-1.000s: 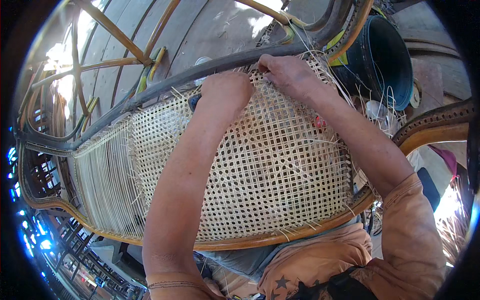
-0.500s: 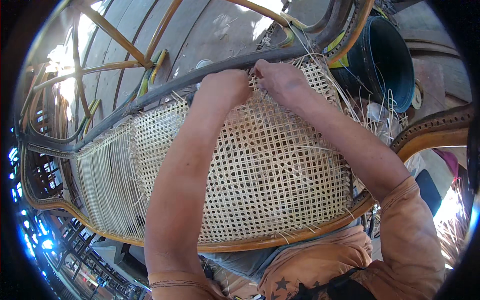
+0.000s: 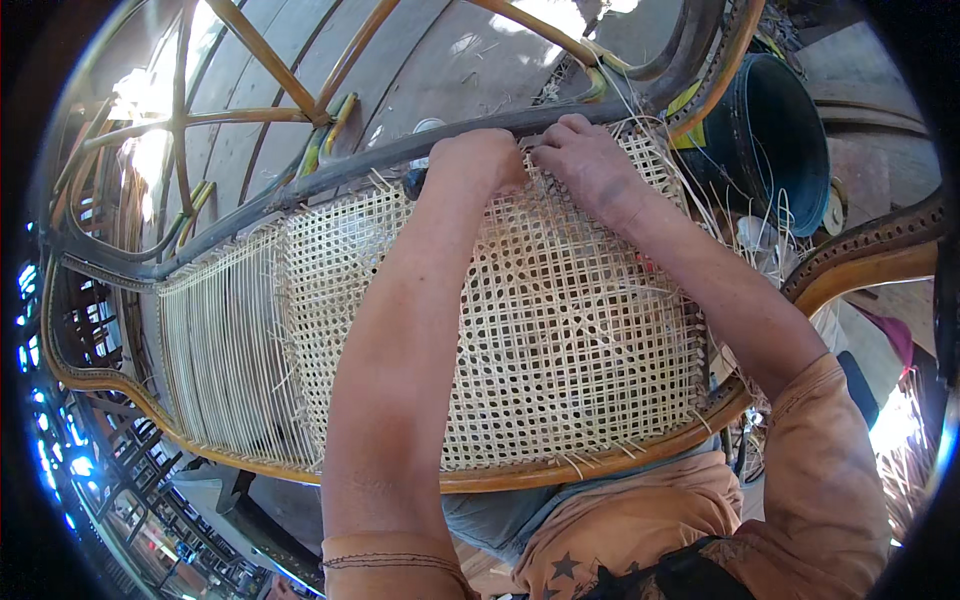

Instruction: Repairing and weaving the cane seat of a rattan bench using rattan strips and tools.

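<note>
At the far edge of the cane panel [image 3: 570, 300], the left hand [image 3: 478, 160] grips a dark handle [image 3: 414, 184]; the right hand [image 3: 590, 170] bends its fingers alongside, grip hidden. I can't tell what the dark bucket [image 3: 785, 140] holds.

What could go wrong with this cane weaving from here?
The left hand looks closed around a dark handle close to the right hand, so a slip might injure it. Both are at the far edge of the cane webbing, where a hard tug could snap it. At left, the parallel strands lack crosswise weaving and might snag.
</note>
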Motion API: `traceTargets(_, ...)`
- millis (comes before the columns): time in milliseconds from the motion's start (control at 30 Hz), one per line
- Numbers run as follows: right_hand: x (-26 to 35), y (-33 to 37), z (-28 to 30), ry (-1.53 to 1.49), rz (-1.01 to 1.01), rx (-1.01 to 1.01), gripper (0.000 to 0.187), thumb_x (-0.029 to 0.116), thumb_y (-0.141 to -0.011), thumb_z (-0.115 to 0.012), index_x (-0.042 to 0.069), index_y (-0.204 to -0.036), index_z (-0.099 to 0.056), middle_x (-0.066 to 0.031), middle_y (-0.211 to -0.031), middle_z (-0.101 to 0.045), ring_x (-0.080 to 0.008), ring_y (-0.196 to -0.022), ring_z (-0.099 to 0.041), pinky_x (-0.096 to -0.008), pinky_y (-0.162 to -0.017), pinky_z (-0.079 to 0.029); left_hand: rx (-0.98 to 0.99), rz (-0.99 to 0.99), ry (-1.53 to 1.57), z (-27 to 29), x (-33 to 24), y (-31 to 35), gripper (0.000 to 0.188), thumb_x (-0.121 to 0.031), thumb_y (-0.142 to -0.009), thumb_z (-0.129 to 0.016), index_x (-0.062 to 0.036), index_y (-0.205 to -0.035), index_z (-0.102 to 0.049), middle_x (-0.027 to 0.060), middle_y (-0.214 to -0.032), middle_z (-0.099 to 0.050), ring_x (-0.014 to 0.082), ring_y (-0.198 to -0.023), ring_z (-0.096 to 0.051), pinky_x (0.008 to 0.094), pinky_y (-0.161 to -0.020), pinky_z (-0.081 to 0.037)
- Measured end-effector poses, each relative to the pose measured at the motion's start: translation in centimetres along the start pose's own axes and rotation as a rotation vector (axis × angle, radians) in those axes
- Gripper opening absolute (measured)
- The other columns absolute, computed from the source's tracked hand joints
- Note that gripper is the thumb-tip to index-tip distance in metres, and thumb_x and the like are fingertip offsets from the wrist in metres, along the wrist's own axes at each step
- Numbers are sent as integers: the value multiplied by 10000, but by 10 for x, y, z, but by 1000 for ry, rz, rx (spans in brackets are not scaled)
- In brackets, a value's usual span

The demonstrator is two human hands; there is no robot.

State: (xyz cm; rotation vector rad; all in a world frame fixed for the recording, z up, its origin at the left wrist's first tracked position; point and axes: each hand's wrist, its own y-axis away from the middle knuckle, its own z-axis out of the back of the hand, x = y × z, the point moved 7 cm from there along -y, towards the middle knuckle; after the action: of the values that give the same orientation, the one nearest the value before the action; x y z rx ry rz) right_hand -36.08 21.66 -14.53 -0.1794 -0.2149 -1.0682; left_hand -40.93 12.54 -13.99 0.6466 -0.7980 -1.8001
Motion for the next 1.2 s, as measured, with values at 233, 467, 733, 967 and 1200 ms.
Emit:
traceTargets(233, 11, -10, 12, 43, 105, 91, 228, 68, -714, -577, 117, -936, -601, -38, -1024, -535, -231, -1021, -478, -339, -830, -416, -118, 68, -41, -7, 33, 15, 403, -370, -756, -599, -23, -949, -664, 165, -990, -645, 302, -941, -619, 398, -805, -489)
traceTargets(467, -9, -28, -6, 50, -30, 465, 158, 99, -769, -556, 108, -921, -598, -65, -889, -579, -249, -939, -547, -373, -798, -445, -71, 84, -97, -15, 48, 52, 313, -261, -768, -535, -51, -961, -665, 134, -1030, -646, 298, -950, -622, 401, -820, -491)
traceTargets(733, 52, -33, 11, -840, -14, 243, 213, 238, -890, -531, 60, -967, -617, -113, -776, -591, -201, -667, -556, -331, -614, -447, -248, 48, 12, 13, 67, 100, 384, -392, -809, -528, -27, -761, -637, 197, -810, -619, 372, -785, -596, 453, -722, -457)
traceTargets(967, -17, -9, -9, -595, -345, 139, 241, 269, -845, -557, 52, -935, -609, -157, -805, -630, -311, -810, -615, -390, -722, -474, -162, 28, -93, 6, 17, 32, 285, -234, -806, -509, -43, -959, -655, 163, -1020, -633, 323, -949, -609, 419, -819, -479)
traceTargets(1200, 0, -9, 2, -670, -285, 163, 183, 147, -749, -561, -24, -684, -548, -144, -576, -502, -223, -552, -518, -343, -555, -429, -62, -19, -220, 6, 3, 27, 290, -123, -758, -534, -87, -1008, -676, 111, -1044, -649, 261, -973, -627, 374, -818, -480)
